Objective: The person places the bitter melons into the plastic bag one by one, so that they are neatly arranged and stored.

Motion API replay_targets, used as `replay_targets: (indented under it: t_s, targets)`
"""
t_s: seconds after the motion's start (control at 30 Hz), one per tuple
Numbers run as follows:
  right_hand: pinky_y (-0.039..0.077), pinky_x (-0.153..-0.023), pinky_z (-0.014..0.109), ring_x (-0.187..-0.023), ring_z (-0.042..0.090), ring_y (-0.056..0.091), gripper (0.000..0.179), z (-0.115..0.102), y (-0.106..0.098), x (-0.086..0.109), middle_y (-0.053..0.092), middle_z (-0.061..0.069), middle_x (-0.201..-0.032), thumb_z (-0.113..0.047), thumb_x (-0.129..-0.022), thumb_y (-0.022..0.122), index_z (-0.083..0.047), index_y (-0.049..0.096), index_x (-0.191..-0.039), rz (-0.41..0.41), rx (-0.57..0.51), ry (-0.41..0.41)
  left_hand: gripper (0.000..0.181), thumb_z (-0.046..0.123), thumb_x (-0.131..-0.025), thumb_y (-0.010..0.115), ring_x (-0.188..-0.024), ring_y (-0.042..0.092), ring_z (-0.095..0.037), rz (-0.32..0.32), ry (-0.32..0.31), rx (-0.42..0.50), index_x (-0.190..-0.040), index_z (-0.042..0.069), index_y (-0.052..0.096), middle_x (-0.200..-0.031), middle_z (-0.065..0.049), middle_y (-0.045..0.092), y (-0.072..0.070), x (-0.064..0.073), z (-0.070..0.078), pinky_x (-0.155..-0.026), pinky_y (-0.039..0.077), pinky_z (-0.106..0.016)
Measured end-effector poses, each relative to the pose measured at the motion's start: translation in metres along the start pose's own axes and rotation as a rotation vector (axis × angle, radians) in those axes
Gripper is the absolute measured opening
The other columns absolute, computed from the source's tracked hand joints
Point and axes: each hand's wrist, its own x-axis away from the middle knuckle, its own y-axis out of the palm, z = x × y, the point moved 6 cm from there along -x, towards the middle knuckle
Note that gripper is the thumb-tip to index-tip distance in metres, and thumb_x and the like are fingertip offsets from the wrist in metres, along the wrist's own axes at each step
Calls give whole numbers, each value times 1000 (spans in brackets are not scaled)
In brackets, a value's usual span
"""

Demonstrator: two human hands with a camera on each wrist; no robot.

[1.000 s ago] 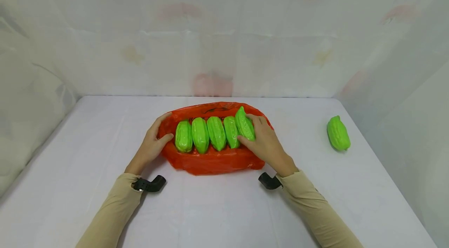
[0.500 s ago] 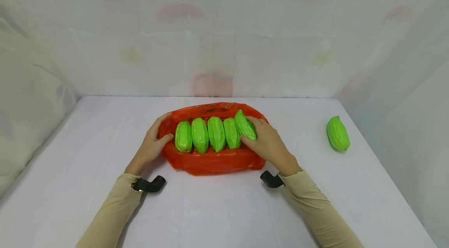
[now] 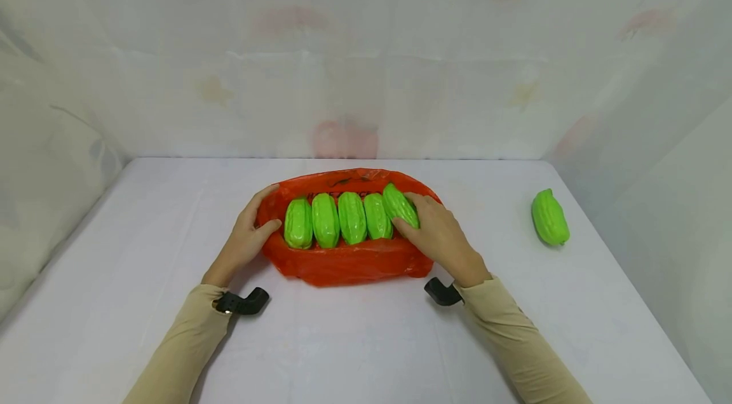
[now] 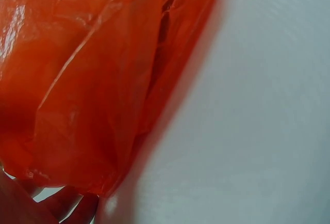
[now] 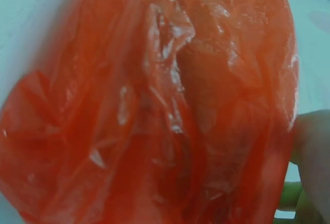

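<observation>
A red plastic bag [image 3: 354, 267] lies with its mouth spread wide at the middle of the table in the head view. Inside it, several glossy green star fruit [image 3: 325, 221] stand side by side in a row. My left hand [image 3: 247, 235] grips the bag's left edge, thumb over the rim. My right hand [image 3: 437, 232] holds the rightmost star fruit [image 3: 398, 204], which leans to the left within the bag's right end. In the left wrist view, the bag [image 4: 87, 90] hides most of the fingers. The right wrist view shows the bag's crinkled side [image 5: 170, 105] and the thumb [image 5: 315, 152].
Another green star fruit [image 3: 550, 218] lies alone near the right edge of the white table [image 3: 354, 340]. Pale patterned cloth [image 3: 434, 99] rises behind the table and along both sides. Black curved pieces [image 3: 443, 291] are strapped at both wrists.
My right hand has moved slightly right and lowered the rightmost star fruit deeper into the bag, its tip now sitting lower. My left hand has stayed at the bag's left edge.
</observation>
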Motion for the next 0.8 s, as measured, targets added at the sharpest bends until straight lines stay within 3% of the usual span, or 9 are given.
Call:
replay_targets:
  t_s: [0.13,0.33,0.8]
  targets:
    - [49,-89,46,-103,28,56,59,-1,-1,0,58,16,-126,-35,-94,63,-2,48,-141,16,-6,0,65,-6,-91,51,-136,41,-36,4,6,-2,-152,10,35,-151,-19,42,-1,0,-1,-100,28,-7]
    - [50,-77,40,-92,25,55,57,-1,-3,1,57,15,-112,-37,-91,66,-4,55,-137,50,47,7,65,-5,-92,51,-136,40,-35,1,7,1,-152,11,35,-152,-19,41,-1,1,-1,-101,28,-8]
    - [52,-70,41,-82,27,59,43,-3,-4,2,60,14,-106,-29,-91,67,-5,60,-126,124,115,13,65,-5,-92,51,-137,40,-35,-10,1,-3,-153,11,35,-153,-18,40,-2,1,-2,-101,28,-8]
